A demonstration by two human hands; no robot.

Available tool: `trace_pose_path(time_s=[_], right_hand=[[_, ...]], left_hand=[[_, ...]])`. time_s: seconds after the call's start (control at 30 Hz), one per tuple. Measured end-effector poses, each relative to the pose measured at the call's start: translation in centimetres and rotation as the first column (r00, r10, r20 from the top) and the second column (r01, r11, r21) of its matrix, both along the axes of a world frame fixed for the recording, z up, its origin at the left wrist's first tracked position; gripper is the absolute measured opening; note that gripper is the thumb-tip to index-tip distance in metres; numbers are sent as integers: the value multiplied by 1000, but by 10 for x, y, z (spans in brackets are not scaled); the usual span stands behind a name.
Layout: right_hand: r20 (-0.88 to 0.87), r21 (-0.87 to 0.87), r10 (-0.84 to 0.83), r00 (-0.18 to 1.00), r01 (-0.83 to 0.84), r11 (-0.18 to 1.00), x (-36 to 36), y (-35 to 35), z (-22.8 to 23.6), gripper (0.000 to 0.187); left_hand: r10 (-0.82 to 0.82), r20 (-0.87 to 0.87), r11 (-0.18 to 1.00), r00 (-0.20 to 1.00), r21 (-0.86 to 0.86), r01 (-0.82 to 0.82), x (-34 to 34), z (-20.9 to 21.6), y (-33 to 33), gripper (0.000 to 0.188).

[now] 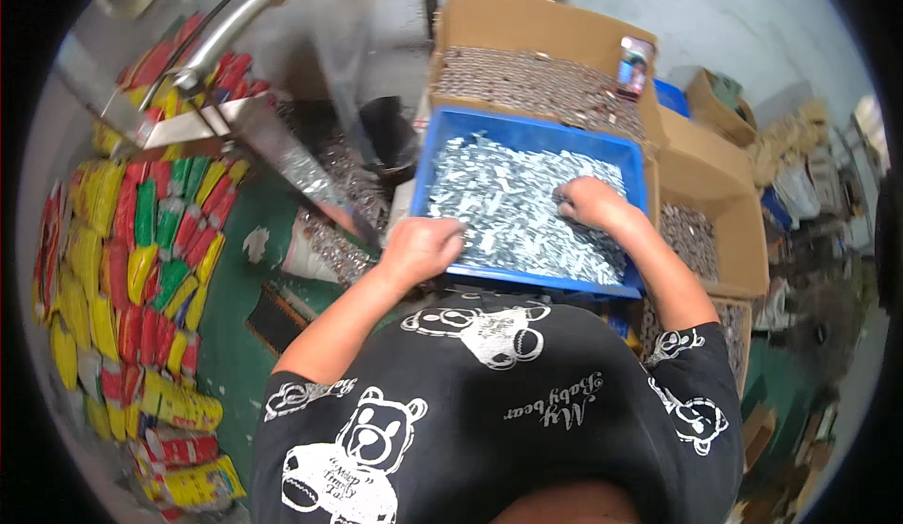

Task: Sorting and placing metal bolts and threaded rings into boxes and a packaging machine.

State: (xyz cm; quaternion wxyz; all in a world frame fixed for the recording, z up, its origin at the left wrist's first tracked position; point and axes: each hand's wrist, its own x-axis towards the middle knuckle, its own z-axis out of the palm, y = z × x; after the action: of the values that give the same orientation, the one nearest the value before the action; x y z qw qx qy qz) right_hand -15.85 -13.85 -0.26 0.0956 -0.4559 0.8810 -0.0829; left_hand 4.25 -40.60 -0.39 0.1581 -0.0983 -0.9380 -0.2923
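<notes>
A blue plastic tub (435,162) in front of me holds a heap of small silvery metal pieces (513,185). My left hand (425,247) is at the tub's near left corner, its fingers curled in over the rim. What those fingers hold, if anything, is hidden. Over the right part of the heap, my right hand (596,204) is closed, with the fingertips pointing down and left. Something dark shows at its fingertips, too small to name.
Behind the tub stands a cardboard box (536,18) of brownish small parts, with a phone (634,66) propped at its right. Another cardboard box (734,209) is on the right. A metal chute (301,162) slopes down at the left, near red, yellow and green packets (141,270).
</notes>
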Motion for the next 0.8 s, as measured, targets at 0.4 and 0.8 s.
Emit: trace_pose_path(time_s=[0.4, 0.8], right_hand=[[-116, -139, 31, 993, -47, 989, 9, 34, -52, 21], [161, -505, -102, 982, 171, 846, 0, 39, -26, 18]], left_hand=[[81, 100, 995, 992, -70, -75, 0, 2, 9, 18], [84, 73, 993, 994, -87, -77, 3, 2, 11, 19]])
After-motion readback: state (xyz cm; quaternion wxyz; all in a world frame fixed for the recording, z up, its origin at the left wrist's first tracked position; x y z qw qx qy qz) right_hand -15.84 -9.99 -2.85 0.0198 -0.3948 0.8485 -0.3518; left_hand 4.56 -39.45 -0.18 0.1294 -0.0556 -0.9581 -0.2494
